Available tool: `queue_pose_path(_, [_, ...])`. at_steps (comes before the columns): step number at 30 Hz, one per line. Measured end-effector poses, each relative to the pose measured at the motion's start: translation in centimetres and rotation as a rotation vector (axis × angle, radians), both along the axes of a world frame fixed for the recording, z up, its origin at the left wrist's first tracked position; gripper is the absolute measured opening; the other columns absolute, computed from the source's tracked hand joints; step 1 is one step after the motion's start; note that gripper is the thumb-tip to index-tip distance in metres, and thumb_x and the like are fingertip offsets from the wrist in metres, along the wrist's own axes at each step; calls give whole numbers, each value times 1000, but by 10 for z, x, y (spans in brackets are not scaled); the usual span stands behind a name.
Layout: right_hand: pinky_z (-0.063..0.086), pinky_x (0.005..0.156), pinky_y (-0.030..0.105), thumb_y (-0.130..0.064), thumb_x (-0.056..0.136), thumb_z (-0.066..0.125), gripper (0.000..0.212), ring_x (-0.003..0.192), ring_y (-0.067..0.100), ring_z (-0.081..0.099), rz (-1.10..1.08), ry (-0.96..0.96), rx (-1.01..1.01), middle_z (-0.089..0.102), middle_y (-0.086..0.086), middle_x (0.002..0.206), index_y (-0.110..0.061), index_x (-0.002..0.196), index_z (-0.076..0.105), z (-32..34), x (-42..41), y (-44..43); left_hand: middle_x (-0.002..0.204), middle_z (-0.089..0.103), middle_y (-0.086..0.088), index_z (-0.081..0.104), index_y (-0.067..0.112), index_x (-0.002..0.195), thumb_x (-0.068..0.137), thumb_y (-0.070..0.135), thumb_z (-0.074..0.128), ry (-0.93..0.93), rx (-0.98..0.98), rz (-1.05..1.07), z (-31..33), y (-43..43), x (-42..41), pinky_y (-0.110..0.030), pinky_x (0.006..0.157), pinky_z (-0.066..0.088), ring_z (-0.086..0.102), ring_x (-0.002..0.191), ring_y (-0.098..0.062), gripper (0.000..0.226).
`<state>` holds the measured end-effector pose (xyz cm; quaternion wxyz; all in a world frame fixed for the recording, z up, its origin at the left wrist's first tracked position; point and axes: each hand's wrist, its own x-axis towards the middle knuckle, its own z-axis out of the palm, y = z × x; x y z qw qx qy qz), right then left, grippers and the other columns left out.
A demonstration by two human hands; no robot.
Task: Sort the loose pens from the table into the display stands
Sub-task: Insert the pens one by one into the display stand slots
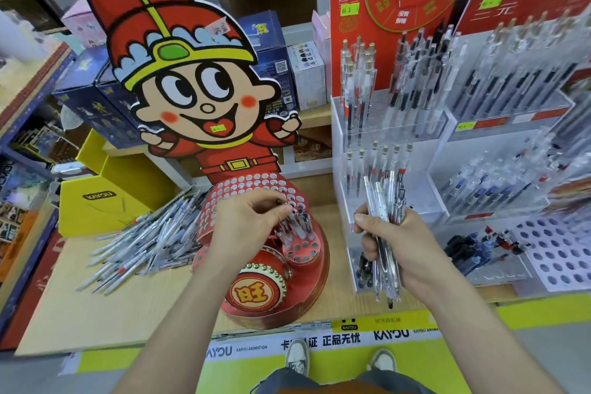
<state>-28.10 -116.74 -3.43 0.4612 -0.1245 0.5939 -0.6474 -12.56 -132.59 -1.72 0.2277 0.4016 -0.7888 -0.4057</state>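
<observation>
A heap of loose clear pens (144,237) lies on the wooden table at the left. In the middle stands a red cartoon-figure display stand (256,189) with rows of round holes; a few pens (295,224) stand in its small front tier. My left hand (246,224) hovers over that tier and pinches the top of one pen there. My right hand (393,243) grips a bundle of several clear pens (385,233), held upright in front of the clear acrylic stand (355,169).
Acrylic pen racks (499,105) with red backboards fill the right side. A white holed tray (563,253) lies at the far right. A yellow box (105,198) and dark blue boxes (96,96) stand behind the heap. The table's front edge carries yellow tape (383,323).
</observation>
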Motion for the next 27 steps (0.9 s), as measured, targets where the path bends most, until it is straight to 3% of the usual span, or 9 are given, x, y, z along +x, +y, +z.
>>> queue_pose_path(5, [42, 46, 26, 1, 90, 60, 10, 53, 17, 49, -28, -143, 22, 56, 7, 67, -8, 89, 63, -2, 4, -1, 68, 68, 24, 74, 28, 76, 76, 13, 80, -30, -46, -43, -3, 3, -3, -6, 64, 48, 65, 70, 7, 16])
queue_pose_path(13, [45, 50, 27, 2, 91, 55, 12, 55, 17, 51, -14, -205, -2, 54, 6, 66, -8, 92, 63, 1, 6, -3, 71, 67, 23, 77, 24, 81, 78, 17, 78, -104, -154, -132, -1, -1, 3, -13, 67, 51, 63, 74, 6, 7])
queue_pose_path(19, [48, 49, 27, 0, 91, 58, 9, 57, 18, 55, -1, -205, -4, 54, 5, 66, -6, 95, 63, 3, 7, -3, 65, 66, 9, 74, 22, 76, 83, 24, 74, -177, -265, -238, -3, -8, 10, -39, 58, 50, 61, 62, -13, 6])
queue_pose_path(27, [51, 51, 27, -5, 90, 62, 8, 57, 18, 61, 52, -188, 11, 59, 2, 64, -6, 98, 66, 6, 11, 1, 76, 72, 5, 77, 16, 85, 79, 22, 77, -155, -417, -280, -6, -6, 4, -33, 67, 53, 63, 72, -9, 9])
